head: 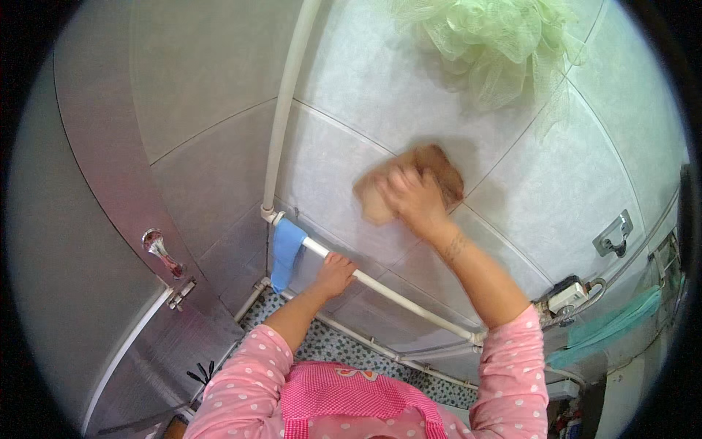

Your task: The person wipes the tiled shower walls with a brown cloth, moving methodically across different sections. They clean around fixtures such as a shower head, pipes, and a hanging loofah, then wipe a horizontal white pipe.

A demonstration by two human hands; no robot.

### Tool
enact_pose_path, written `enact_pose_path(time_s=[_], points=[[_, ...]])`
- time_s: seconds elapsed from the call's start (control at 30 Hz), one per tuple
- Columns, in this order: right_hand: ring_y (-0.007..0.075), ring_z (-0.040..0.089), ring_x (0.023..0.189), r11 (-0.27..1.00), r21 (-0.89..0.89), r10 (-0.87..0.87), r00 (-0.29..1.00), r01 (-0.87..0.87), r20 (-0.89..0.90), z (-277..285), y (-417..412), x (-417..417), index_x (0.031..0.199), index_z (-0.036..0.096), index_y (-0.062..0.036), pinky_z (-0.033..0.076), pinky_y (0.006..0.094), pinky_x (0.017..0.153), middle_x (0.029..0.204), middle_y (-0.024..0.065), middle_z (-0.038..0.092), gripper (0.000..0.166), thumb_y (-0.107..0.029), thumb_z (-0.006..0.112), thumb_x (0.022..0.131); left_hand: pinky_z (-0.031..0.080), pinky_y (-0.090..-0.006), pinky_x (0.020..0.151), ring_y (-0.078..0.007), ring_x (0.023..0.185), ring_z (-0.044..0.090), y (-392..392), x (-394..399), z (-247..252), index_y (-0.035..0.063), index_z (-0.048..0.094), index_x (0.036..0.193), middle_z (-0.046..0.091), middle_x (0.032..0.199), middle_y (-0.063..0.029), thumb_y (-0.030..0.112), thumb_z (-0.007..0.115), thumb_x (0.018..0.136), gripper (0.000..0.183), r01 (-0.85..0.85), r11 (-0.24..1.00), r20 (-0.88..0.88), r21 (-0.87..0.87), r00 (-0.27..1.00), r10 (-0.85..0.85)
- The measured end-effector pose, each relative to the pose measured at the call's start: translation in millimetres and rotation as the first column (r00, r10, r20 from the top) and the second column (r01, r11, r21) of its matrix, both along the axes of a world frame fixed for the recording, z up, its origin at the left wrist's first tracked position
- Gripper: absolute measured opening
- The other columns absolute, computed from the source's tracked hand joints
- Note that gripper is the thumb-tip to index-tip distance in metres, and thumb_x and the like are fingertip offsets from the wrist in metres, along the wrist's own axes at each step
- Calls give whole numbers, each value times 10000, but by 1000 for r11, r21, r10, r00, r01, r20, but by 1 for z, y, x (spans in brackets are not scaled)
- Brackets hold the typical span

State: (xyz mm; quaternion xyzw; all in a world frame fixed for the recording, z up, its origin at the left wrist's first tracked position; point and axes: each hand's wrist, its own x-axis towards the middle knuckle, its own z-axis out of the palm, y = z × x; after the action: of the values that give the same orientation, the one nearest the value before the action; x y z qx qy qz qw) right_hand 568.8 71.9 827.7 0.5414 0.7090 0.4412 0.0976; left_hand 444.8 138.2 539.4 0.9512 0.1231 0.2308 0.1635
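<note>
My right hand (414,200) presses a brown cloth (378,200) flat against the pale tiled wall (340,148). Hand and cloth are both blurred. A darker brown part of the cloth (441,170) shows past my fingers. Lower down and to the left, my left hand (334,274) grips a white horizontal pipe (395,299) fixed along the wall. Beside it, a blue cloth (287,252) hangs over the pipe's left end, close to the corner.
A pale green mesh bath puff (488,38) hangs high up. Right are a metal wall hook (613,233), a shower hose (652,247) and a turquoise cloth (609,329). A door handle (163,252) juts out at left. A vertical pipe (285,110) runs up the corner above a pebble-patterned floor (340,343).
</note>
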Motion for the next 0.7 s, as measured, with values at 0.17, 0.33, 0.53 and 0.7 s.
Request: enact_pose_path(time_s=[0.17,0.33,0.53,0.7], points=[[221,484,979,915,392,116,993,-99,-19,112,77,-28,1208,553,-183,393,399,738,1073,9,526,415,-143,543,796,277,-419,1032,-245,1134,465,-1,-2,-1,129,635,1127,589,1066,-63,255,628,843,311,34,998,53,-55,998,-31],[230,464,965,929,355,108,994,-107,17,51,122,-32,1218,531,-155,406,387,755,1031,27,502,417,-133,528,802,252,-454,1061,-246,1146,461,-3,-1,2,136,616,1145,575,1102,-57,251,624,844,323,26,994,0,-109,1000,-26],[203,475,1097,984,-170,-58,998,52,-29,-107,52,-25,998,653,-77,418,372,872,1098,37,517,258,-137,559,765,247,-456,1063,-270,1162,457,0,-1,-10,125,615,1118,573,1074,-68,239,628,836,305,28,998,79,-57,997,-24],[154,490,1101,892,-433,-213,965,127,-154,-169,-63,21,1140,624,-127,405,357,857,1170,-12,493,339,-189,545,816,275,-453,1032,-296,1103,489,3,0,-1,107,613,1115,582,1078,-87,227,636,838,303,52,999,48,-7,998,-51]])
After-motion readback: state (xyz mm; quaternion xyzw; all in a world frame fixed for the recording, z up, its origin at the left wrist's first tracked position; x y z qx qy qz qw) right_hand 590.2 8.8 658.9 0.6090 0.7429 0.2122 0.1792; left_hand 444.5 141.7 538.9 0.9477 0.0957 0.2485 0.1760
